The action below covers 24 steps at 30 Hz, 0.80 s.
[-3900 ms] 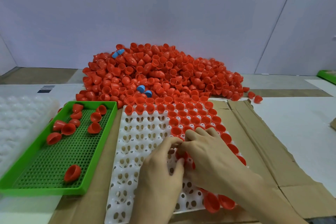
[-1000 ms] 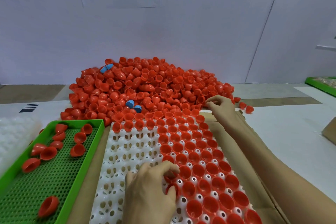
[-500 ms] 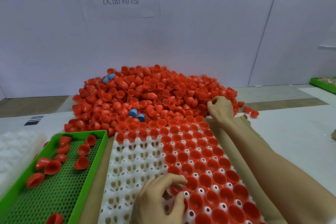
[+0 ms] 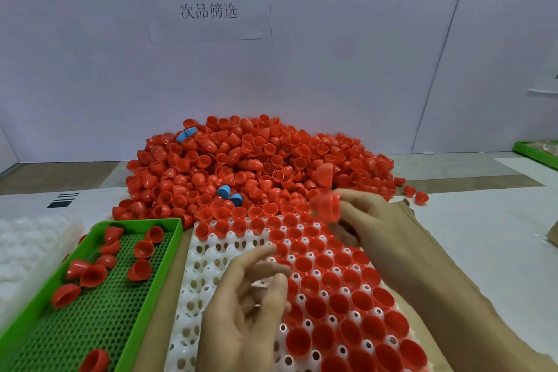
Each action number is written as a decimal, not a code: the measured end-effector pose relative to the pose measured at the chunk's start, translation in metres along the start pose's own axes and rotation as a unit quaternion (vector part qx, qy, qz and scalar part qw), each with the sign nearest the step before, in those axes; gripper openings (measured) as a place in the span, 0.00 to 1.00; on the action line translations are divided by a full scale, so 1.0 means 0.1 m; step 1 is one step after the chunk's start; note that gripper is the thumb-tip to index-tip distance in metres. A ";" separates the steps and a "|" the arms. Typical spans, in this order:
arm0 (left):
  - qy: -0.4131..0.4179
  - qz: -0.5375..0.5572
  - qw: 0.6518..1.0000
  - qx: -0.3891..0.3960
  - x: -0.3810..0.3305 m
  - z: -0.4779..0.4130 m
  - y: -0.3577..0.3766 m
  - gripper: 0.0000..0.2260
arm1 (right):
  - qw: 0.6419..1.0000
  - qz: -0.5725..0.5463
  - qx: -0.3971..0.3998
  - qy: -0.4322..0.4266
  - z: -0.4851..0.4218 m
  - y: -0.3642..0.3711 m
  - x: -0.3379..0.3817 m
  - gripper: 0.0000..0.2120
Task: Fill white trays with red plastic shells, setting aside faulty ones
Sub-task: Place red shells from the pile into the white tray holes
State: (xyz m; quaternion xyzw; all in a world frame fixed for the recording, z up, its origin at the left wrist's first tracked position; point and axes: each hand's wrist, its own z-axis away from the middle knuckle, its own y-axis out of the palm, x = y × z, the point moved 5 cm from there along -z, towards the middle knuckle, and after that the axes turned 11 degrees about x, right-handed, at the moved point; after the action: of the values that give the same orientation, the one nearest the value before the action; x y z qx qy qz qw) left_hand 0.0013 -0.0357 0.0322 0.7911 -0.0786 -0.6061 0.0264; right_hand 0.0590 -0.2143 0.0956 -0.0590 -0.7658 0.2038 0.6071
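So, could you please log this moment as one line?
right hand: holds red shells | left hand: open, over white tray | white tray: partly filled

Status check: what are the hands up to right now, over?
Right hand gripping red shell. Left hand open above white tray, partly filled. No obstruction.

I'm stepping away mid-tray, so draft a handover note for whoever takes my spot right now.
Left hand: open, fingers loose over the white tray, holding nothing.
Right hand: grips a handful of shells above the tray's far part, blurred.
Supply: pile of red shells behind the tray, with a few blue pieces mixed in.
Set aside: rejects lie in the green tray, left of the white one.
Done: far row and right side filled.
Left: the empty pockets on the left side.
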 end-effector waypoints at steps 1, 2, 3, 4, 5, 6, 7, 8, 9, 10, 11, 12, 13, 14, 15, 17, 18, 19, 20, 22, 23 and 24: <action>-0.015 0.038 0.999 0.025 -0.05 -0.02 0.03 0.21 | 0.999 0.013 0.007 -0.028 0.13 0.09 0.10 0.18; -0.021 0.058 0.997 0.051 -0.10 -0.05 0.06 0.25 | 0.998 0.014 0.012 -0.054 0.22 0.16 0.16 0.16; -0.020 0.059 0.996 0.063 -0.14 -0.04 0.08 0.26 | 0.997 -0.006 0.014 -0.072 0.30 0.22 0.18 0.14; -0.019 0.044 0.996 0.074 -0.22 -0.14 0.12 0.25 | 0.996 -0.027 0.010 -0.082 0.35 0.26 0.16 0.12; -0.023 0.024 0.996 0.081 -0.25 -0.19 0.16 0.23 | 0.995 -0.040 -0.001 -0.088 0.39 0.29 0.13 0.11; -0.033 0.008 0.996 0.083 -0.26 -0.26 0.21 0.21 | 0.994 -0.043 -0.016 -0.094 0.43 0.31 0.10 0.12; -0.052 0.005 0.995 0.090 -0.25 -0.30 0.26 0.19 | 0.993 -0.042 -0.033 -0.101 0.46 0.33 0.09 0.12; -0.063 0.006 0.993 0.097 -0.24 -0.31 0.31 0.17 | 0.992 -0.039 -0.049 -0.106 0.50 0.33 0.08 0.12; -0.052 0.007 0.994 0.099 -0.26 -0.28 0.35 0.16 | 0.991 -0.036 -0.064 -0.108 0.52 0.34 0.09 0.11; -0.027 0.010 0.995 0.099 -0.29 -0.22 0.37 0.15 | 0.991 -0.035 -0.078 -0.106 0.55 0.35 0.09 0.09; -0.012 0.010 0.995 0.098 -0.32 -0.15 0.38 0.14 | 0.990 -0.042 -0.092 -0.100 0.56 0.36 0.09 0.08; -0.001 0.015 0.995 0.098 -0.33 -0.09 0.37 0.13 | 0.990 -0.050 -0.099 -0.091 0.58 0.37 0.08 0.07; 0.002 0.024 0.995 0.094 -0.31 -0.03 0.35 0.12 | 0.990 -0.058 -0.100 -0.082 0.59 0.37 0.07 0.07; -0.001 0.039 0.994 0.097 -0.29 -0.07 0.37 0.12 | 0.990 -0.067 -0.099 -0.073 0.61 0.38 0.07 0.08; -0.005 0.047 0.994 0.099 -0.25 -0.05 0.35 0.13 | 0.990 -0.083 -0.098 -0.065 0.63 0.39 0.07 0.09; -0.023 0.069 0.992 0.103 -0.21 -0.08 0.33 0.12 | 0.987 -0.122 -0.093 -0.051 0.67 0.41 0.07 0.09; -0.031 0.087 0.990 0.107 -0.20 -0.08 0.33 0.12 | 0.986 -0.131 -0.090 -0.048 0.68 0.42 0.07 0.09; -0.034 0.105 0.988 0.112 -0.18 -0.07 0.33 0.14 | 0.987 -0.129 -0.088 -0.047 0.70 0.43 0.07 0.09; -0.036 0.118 0.985 0.118 -0.17 -0.06 0.34 0.16 | 0.987 -0.123 -0.090 -0.047 0.70 0.43 0.07 0.08; -0.054 0.141 0.982 0.117 -0.14 -0.06 0.34 0.20 | 0.988 -0.110 -0.099 -0.046 0.73 0.44 0.07 0.13; -0.065 0.152 0.980 0.112 -0.13 -0.05 0.34 0.21 | 0.988 -0.104 -0.106 -0.044 0.74 0.44 0.06 0.16; -0.078 0.167 0.977 0.110 -0.10 -0.04 0.35 0.20 | 0.988 -0.097 -0.113 -0.044 0.76 0.44 0.05 0.17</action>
State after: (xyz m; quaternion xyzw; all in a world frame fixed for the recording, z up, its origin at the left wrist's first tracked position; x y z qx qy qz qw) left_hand -0.0001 -0.0685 0.0479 0.7154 -0.2774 -0.6404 0.0334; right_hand -0.0215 -0.1904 0.0697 -0.0439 -0.8120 0.0583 0.5790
